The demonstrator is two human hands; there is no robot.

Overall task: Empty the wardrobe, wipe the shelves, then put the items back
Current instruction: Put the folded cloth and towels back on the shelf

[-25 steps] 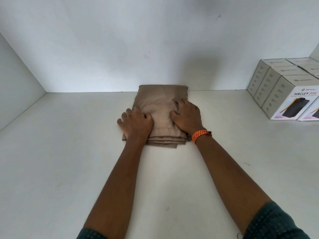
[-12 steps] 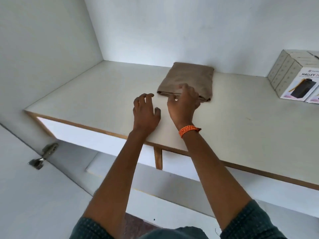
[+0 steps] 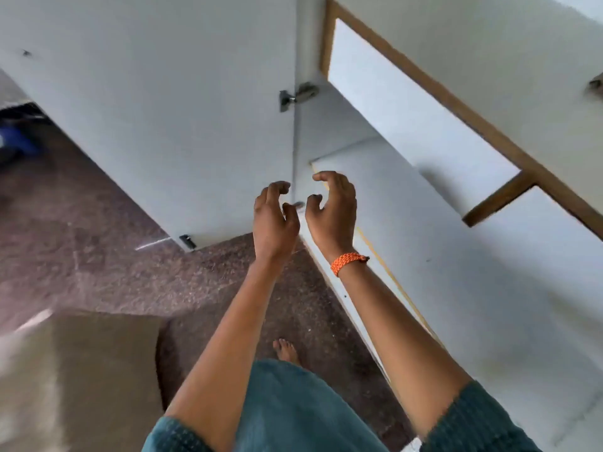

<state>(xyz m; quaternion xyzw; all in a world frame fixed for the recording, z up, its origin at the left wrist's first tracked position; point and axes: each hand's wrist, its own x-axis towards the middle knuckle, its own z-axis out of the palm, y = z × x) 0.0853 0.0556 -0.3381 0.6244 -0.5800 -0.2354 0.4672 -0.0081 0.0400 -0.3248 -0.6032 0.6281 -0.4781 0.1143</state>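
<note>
My left hand (image 3: pixel 274 216) and my right hand (image 3: pixel 332 210) hang in the air side by side with loosely curled fingers, holding nothing. They are in front of the white wardrobe, near the front corner of its lower shelf (image 3: pixel 456 256). An orange band (image 3: pixel 347 261) is on my right wrist. The wardrobe's open white door (image 3: pixel 163 109) stands to the left of my hands. The upper shelf's wooden front edge (image 3: pixel 456 102) crosses the top right. The folded brown cloth is out of view.
A metal hinge (image 3: pixel 298 94) joins the door to the wardrobe side. Speckled brown floor (image 3: pixel 98 256) lies below, with my bare foot (image 3: pixel 287 349) on it. A blurred tan surface (image 3: pixel 81 380) fills the bottom left. A blue object (image 3: pixel 14 141) sits at the far left.
Both hands left the folded brown cloth on the upper shelf and pulled back. The view swung down and left, off the shelf to the door, lower shelf and floor.
</note>
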